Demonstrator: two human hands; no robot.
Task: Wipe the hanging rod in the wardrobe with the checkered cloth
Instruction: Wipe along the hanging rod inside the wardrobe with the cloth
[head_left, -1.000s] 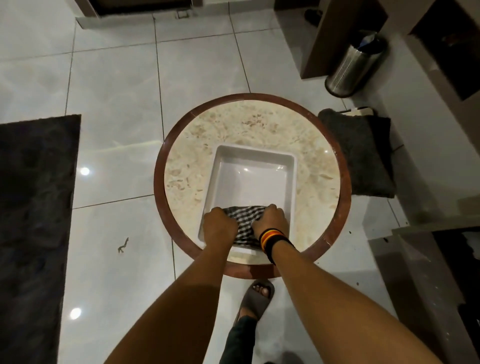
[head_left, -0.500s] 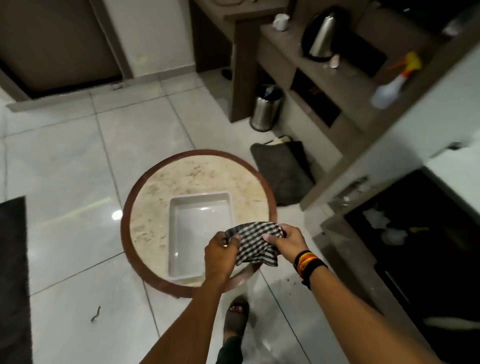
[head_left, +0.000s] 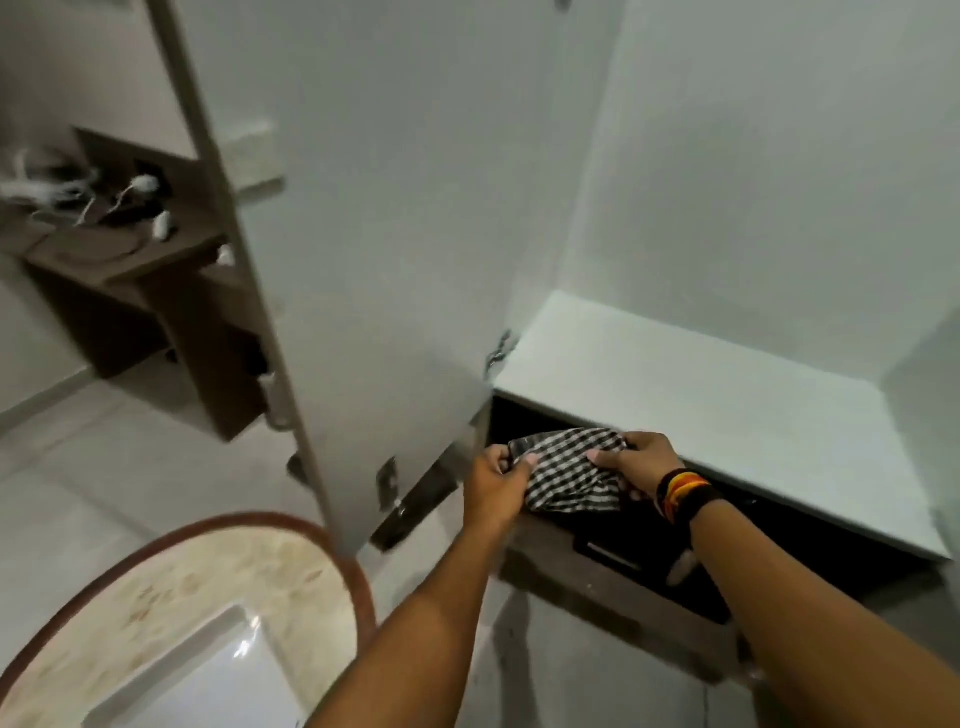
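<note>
You are now facing the open wardrobe (head_left: 727, 218) instead of the table (head_left: 171, 587), both hands' grip clenching the checkered cloth (head_left: 571, 473) before its shelf (head_left: 701, 400), the rod not showing yet.

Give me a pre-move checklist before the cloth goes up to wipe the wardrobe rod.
1. Checkered cloth in hand: ok, held by both the left hand and the right hand.
2. Grip secure: ok, fingers of both hands pinch the cloth's edges.
3. Wardrobe door open: ok, it stands swung out to the left.
4. Hanging rod located: cannot tell, no rod shows in this view.
5. White shelf free of obstacles: ok, nothing lies on its visible part.
6. Cloth ready for wiping: not ok, it is bunched between the hands.
</note>
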